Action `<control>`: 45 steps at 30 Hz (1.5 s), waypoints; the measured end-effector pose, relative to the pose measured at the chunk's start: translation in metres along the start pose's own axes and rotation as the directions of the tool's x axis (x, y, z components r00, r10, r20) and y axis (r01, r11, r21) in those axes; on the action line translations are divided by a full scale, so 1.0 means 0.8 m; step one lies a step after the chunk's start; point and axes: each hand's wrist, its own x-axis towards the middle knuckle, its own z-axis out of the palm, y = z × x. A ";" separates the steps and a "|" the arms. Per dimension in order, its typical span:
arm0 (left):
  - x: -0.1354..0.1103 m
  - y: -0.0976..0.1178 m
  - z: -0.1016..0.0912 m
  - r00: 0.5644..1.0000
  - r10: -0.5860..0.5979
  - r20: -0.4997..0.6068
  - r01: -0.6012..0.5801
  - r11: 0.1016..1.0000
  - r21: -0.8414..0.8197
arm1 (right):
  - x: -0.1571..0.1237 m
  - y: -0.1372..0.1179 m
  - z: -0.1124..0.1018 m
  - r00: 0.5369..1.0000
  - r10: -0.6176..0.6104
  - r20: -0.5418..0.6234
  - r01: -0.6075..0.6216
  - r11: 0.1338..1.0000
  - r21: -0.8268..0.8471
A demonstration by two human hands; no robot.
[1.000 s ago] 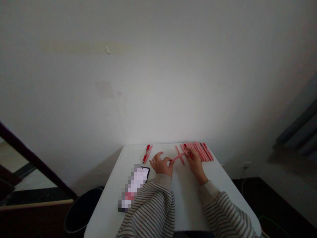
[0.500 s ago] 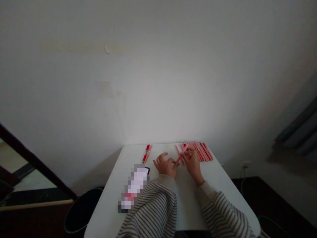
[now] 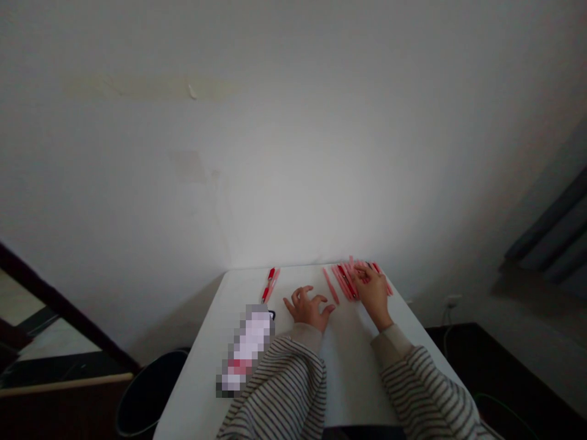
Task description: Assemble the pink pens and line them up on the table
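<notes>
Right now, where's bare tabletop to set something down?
Bare: near middle, between the left sleeve and right sleeve; left edge, outside the phone; far side, between the pen pair and the lone pink pen, beyond the left hand. Crowded: far right, right hand at the pen row.

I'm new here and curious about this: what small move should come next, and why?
Probably the left hand should pinch the pen left of the row: it lies slightly apart, and that hand looks open, empty and near it.
</notes>
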 end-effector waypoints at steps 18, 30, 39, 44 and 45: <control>-0.004 0.003 0.007 0.999 0.048 0.021 -0.049 0.996 0.071 | 0.004 0.012 -0.003 0.985 -0.171 -0.012 0.132 0.799 -0.586; -0.004 -0.001 0.007 0.999 0.040 -0.008 -0.038 0.990 0.134 | 0.002 0.009 -0.005 0.990 -0.143 0.009 0.116 0.763 -0.636; 0.001 0.000 -0.011 0.978 -0.070 0.194 0.034 0.982 0.186 | -0.001 -0.011 -0.011 0.993 -0.117 0.031 0.112 0.786 -0.608; 0.004 -0.004 -0.017 0.975 -0.116 0.188 0.074 0.974 0.216 | -0.011 -0.030 -0.002 0.947 -0.241 0.212 0.315 0.819 -0.479; 0.004 -0.005 -0.018 0.976 -0.120 0.183 0.077 0.971 0.227 | -0.015 -0.035 0.001 0.931 -0.269 0.246 0.355 0.824 -0.442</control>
